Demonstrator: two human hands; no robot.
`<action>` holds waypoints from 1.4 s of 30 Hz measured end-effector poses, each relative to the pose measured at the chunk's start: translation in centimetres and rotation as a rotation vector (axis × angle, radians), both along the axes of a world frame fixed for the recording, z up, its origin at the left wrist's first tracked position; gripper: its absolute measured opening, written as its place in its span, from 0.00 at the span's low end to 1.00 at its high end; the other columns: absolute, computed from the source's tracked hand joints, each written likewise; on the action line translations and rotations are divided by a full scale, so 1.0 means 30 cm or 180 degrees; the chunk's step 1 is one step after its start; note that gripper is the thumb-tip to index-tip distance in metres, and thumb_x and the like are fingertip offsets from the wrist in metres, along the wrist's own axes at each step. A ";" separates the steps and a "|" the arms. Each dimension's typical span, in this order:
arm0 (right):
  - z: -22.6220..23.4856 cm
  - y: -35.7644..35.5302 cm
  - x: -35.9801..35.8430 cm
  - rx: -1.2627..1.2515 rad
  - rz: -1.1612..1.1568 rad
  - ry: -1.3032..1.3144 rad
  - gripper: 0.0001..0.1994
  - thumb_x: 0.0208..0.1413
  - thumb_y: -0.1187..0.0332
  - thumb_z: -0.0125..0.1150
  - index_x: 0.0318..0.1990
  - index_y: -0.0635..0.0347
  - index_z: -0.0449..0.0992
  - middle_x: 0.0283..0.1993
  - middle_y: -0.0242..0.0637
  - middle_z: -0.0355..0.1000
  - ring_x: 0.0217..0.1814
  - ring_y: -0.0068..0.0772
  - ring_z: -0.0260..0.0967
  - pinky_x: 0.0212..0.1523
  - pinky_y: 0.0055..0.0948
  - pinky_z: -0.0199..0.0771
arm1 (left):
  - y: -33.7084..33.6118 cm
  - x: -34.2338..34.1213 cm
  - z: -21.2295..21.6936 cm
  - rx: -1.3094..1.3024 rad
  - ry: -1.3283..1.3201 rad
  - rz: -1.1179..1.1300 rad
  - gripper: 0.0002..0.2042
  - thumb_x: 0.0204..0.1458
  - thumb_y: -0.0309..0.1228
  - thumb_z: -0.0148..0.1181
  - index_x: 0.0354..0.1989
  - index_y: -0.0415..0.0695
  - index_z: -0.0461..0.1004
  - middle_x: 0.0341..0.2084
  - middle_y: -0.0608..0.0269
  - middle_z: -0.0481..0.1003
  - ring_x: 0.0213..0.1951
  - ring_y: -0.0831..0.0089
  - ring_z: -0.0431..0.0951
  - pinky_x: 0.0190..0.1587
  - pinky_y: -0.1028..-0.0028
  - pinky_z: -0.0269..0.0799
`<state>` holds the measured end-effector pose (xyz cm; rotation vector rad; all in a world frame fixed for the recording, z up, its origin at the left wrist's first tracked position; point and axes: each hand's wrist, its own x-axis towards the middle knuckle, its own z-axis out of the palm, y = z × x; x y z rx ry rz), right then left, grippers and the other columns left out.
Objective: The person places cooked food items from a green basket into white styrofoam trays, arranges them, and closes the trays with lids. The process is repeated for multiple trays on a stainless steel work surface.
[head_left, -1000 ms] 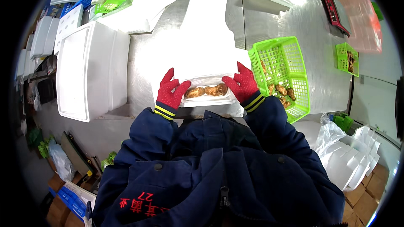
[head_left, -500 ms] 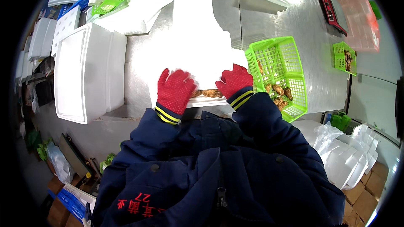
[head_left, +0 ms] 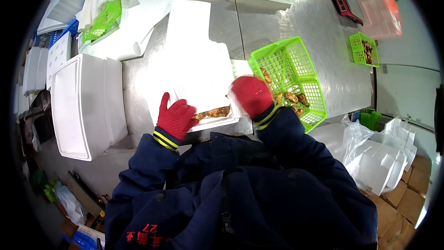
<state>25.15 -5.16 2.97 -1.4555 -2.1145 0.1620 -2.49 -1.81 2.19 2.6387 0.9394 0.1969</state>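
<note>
Right hand (head_left: 252, 96) has lifted off the tray (head_left: 210, 115) toward the basket (head_left: 289, 81), blurred, grip unclear; left hand (head_left: 175, 116) rests open on the tray's left edge, filling apparently underway.

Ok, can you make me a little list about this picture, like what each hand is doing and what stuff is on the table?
Left hand: red glove, resting on the left end of the white foam tray
Right hand: red glove, blurred, over the tray's right end; grip cannot be told
In the tray: brownish pieces of food
Beside the right hand: green basket with similar pieces
To the left: large white foam box
Far right: small green basket
Surface: metal table
</note>
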 end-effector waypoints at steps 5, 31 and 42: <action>-0.253 0.015 0.394 -0.1793 -0.2061 -0.0152 0.20 0.49 0.58 0.59 0.49 0.53 0.73 0.43 0.47 0.75 0.46 0.53 0.71 0.46 0.43 0.71 | 0.033 0.014 0.032 0.0093 -0.0817 0.0547 0.17 0.45 0.29 0.66 0.46 0.46 0.74 0.42 0.58 0.76 0.49 0.60 0.74 0.60 0.54 0.57; -0.110 -0.127 0.368 -0.0905 -0.1870 0.0023 0.12 0.52 0.64 0.57 0.41 0.61 0.75 0.36 0.47 0.75 0.40 0.47 0.74 0.39 0.38 0.73 | -0.001 0.031 -0.023 0.0730 0.0009 0.0664 0.17 0.40 0.37 0.68 0.39 0.49 0.75 0.46 0.66 0.74 0.56 0.63 0.67 0.61 0.45 0.48; -0.125 -0.187 0.458 -0.1640 -0.2500 -0.1232 0.10 0.47 0.59 0.58 0.31 0.54 0.78 0.33 0.46 0.74 0.40 0.54 0.71 0.38 0.48 0.71 | -0.002 -0.001 -0.018 0.0569 -0.0160 0.0681 0.24 0.41 0.32 0.67 0.51 0.52 0.71 0.53 0.64 0.70 0.62 0.59 0.61 0.63 0.46 0.44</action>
